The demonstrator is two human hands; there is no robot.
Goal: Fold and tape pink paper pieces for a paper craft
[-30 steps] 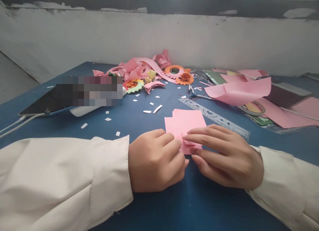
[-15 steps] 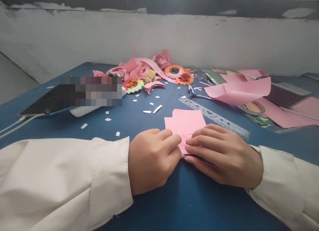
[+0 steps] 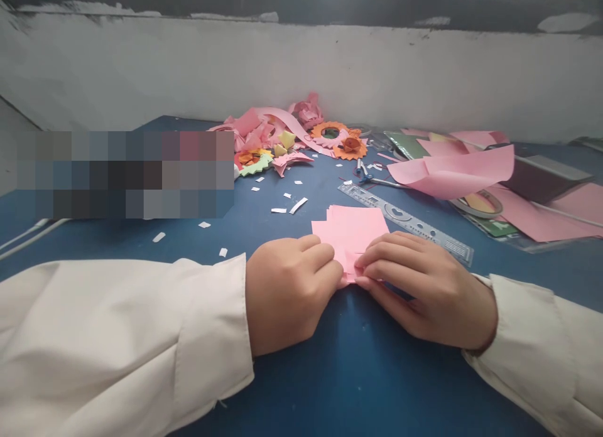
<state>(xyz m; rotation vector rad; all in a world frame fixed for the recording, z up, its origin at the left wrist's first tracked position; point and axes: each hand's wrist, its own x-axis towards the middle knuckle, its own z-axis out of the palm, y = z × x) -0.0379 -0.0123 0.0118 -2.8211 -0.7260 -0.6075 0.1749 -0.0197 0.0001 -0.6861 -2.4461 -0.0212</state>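
Both hands pinch the near edge of the pink paper squares (image 3: pixel 351 231): left hand (image 3: pixel 289 286) curled with fingertips on it, right hand (image 3: pixel 424 286) pressing from the other side. Bare blue table (image 3: pixel 358 374) lies free in front of the wrists; a clear ruler (image 3: pixel 409 223) lies just behind the stack. Fingers hide the fold itself. It is a small, flat, slightly fanned stack

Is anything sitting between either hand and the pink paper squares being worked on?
Nothing visible. The left hand and right hand both rest their fingertips directly on the near edge of the pink paper squares. The clear ruler lies behind the stack, and the white paper scraps lie farther off on the blue table.
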